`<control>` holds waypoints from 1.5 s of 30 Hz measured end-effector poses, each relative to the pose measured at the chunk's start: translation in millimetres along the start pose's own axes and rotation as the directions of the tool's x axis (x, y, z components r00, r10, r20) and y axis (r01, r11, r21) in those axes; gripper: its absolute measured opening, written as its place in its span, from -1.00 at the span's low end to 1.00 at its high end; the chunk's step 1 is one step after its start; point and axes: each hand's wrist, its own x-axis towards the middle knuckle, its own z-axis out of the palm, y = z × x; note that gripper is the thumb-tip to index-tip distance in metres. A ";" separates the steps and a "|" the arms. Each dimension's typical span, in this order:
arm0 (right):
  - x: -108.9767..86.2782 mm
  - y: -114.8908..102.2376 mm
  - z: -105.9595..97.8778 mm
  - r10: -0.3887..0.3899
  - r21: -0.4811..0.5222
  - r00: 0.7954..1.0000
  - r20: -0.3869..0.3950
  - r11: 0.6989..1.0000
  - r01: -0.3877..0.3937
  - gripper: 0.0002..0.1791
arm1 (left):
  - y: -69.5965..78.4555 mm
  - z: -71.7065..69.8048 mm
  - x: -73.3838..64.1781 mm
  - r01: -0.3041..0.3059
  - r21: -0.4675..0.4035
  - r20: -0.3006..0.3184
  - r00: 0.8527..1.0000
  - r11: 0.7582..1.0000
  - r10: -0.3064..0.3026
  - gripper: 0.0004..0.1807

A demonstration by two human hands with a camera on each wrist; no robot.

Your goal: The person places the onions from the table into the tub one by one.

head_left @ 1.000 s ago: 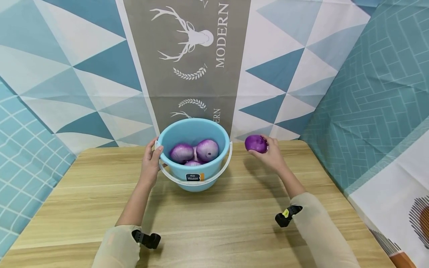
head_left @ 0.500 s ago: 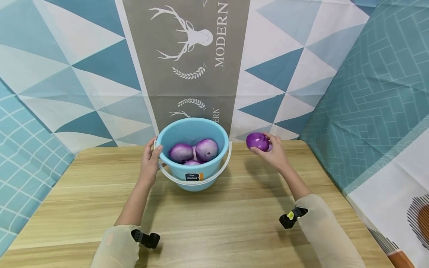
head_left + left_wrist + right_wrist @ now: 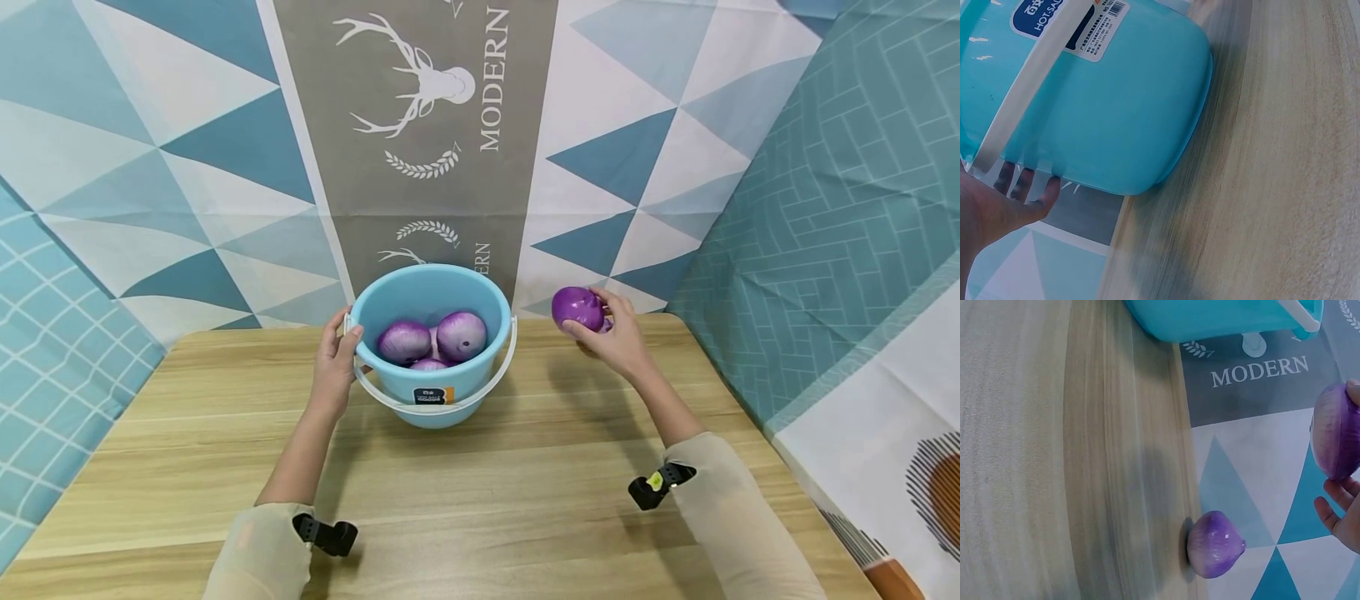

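A light blue bucket [image 3: 435,392] with a white handle stands upright near the table's back edge. Several purple onions [image 3: 405,342] lie inside it. My left hand [image 3: 333,371] grips the bucket's left rim, thumb over the edge and fingers along the outside, as the left wrist view also shows. To the right of the bucket, my right hand [image 3: 621,340] holds a purple onion [image 3: 574,307] above the table between thumb and fingers. Below that hand another onion [image 3: 1215,545] sits on the table in the right wrist view; in the head view the hand mostly hides it.
The wooden table [image 3: 450,517] ends at a patterned cloth backdrop [image 3: 622,108] just behind the bucket. The white bucket handle [image 3: 438,408] hangs down across its front. Blue tiled cloth flanks the table on both sides.
My right hand has moved slightly right and up with its onion, uncovering a sliver of the onion behind. The left hand and bucket stay in place.
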 end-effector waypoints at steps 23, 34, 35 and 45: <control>1.0 -18.6 -2.1 -0.058 0.039 0.998 -0.016 0.998 0.059 -0.19 | 1.0 -0.1 0.9 -0.002 -0.009 0.004 1.000 1.000 0.002 -0.44; 5.2 -28.4 1.6 -0.091 0.016 0.996 -0.016 0.996 0.091 -0.19 | 0.8 -0.5 0.7 -0.002 -0.003 0.009 1.000 1.000 0.002 -0.44; 5.4 -29.2 1.7 -0.095 0.017 0.995 -0.017 0.995 0.095 -0.19 | 0.8 -0.3 0.7 -0.002 -0.004 0.009 1.000 1.000 0.002 -0.44; 7.2 -38.2 2.8 -0.113 0.019 0.993 -0.020 0.993 0.113 -0.19 | 0.5 0.1 0.6 -0.012 -0.015 0.007 1.000 1.000 0.012 -0.45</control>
